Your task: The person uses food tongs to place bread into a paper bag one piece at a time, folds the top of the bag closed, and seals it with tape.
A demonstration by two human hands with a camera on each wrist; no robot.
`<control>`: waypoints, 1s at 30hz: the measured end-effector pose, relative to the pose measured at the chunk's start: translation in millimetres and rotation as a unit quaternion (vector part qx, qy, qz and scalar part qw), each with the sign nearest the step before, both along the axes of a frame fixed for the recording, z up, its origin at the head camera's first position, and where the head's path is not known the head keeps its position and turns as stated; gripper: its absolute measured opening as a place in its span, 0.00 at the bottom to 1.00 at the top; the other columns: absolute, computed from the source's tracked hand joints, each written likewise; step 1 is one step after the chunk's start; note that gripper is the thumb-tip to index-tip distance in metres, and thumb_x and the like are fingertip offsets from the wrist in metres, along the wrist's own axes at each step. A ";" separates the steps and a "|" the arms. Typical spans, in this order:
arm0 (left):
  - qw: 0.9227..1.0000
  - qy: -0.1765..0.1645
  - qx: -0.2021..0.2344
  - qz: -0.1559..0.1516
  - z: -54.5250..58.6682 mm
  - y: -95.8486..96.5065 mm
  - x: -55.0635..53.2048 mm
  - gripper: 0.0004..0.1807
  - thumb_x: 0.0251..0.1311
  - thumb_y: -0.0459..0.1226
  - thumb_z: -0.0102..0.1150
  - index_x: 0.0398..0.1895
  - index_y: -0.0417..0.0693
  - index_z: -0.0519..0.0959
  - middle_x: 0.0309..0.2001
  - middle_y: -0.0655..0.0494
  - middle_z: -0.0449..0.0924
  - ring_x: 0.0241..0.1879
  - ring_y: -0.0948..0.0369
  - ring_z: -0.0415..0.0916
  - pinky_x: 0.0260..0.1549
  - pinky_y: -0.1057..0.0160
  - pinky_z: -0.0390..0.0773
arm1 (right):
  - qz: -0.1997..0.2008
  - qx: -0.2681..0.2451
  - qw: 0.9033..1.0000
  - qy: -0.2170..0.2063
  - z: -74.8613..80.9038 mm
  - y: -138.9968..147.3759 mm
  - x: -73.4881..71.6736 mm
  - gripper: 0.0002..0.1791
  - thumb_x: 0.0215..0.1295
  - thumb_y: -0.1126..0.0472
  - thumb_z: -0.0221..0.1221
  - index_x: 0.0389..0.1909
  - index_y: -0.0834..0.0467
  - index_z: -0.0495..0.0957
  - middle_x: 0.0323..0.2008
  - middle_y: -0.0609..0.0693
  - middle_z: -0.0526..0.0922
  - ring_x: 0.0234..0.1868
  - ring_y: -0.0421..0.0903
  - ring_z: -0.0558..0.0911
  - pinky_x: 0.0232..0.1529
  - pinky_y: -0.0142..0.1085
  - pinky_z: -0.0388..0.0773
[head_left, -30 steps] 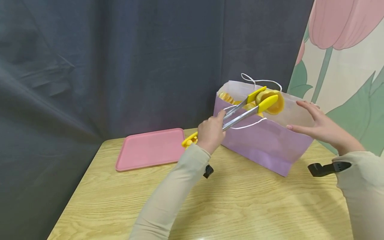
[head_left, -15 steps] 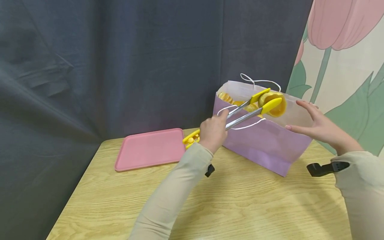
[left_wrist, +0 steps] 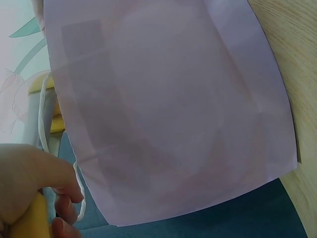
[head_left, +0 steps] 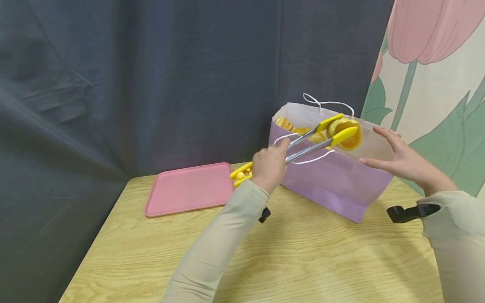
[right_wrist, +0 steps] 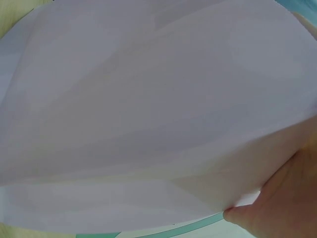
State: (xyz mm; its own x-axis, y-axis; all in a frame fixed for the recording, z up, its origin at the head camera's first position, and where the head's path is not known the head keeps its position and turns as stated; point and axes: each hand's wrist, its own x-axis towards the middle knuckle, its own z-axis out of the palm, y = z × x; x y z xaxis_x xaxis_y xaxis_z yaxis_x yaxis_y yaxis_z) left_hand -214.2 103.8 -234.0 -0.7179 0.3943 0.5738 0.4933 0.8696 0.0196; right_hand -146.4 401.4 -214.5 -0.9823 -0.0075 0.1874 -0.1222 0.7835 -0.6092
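My left hand (head_left: 270, 167) grips metal tongs (head_left: 308, 150) with yellow tips and yellow handle ends. Between the tips is a round, yellowish bread-like piece (head_left: 347, 144) with a hollow orange face, held at the mouth of a lilac paper bag (head_left: 322, 187). Inside the bag, more yellow-orange pieces (head_left: 284, 123) show at the left. My right hand (head_left: 407, 160) is at the bag's right end, thumb and forefinger spread wide across its mouth. The right wrist view has the thumb (right_wrist: 240, 214) at the bag's edge, the other fingers mostly hidden.
A pink tray (head_left: 191, 189) lies to the left on the wood-grain table (head_left: 322, 261). White cord handles (head_left: 316, 158) rise from the bag, one looping near the left hand. Behind stand a dark curtain (head_left: 204, 75) and a wall painted with tulips (head_left: 439, 97).
The left hand and tongs have shifted slightly right and down, carrying the bread-like piece a little further toward the bag's right side. The right hand has stayed almost still.
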 end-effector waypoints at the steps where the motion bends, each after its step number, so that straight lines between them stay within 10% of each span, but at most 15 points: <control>1: 1.000 0.001 0.000 -0.001 0.1 -0.1 -0.3 0.20 0.50 0.40 0.63 0.46 0.56 0.68 0.29 0.56 0.82 0.26 0.55 0.82 0.22 0.60 0.77 | 0.000 0.001 1.000 0.000 -0.2 0.2 -0.1 0.53 0.59 0.50 0.60 0.73 0.44 0.32 0.73 0.52 0.24 0.72 0.65 0.31 0.59 0.72 0.39; 30: 1.000 -0.028 -0.008 0.002 2.6 -3.2 -3.4 0.25 0.50 0.42 0.64 0.52 0.57 0.67 0.32 0.55 0.82 0.28 0.56 0.81 0.24 0.60 0.77 | -0.004 0.009 1.000 0.005 -0.3 -0.3 -2.0 0.53 0.58 0.50 0.61 0.73 0.43 0.33 0.74 0.53 0.25 0.72 0.65 0.32 0.58 0.71 0.41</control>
State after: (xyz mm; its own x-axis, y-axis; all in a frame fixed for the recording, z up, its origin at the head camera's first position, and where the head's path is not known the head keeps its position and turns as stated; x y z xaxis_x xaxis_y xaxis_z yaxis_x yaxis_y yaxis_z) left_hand -217.6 100.6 -231.4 -0.7503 0.3995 0.5268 0.4876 0.8724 0.0328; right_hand -148.4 401.2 -214.7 -0.9804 -0.0030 0.1970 -0.1218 0.7949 -0.5944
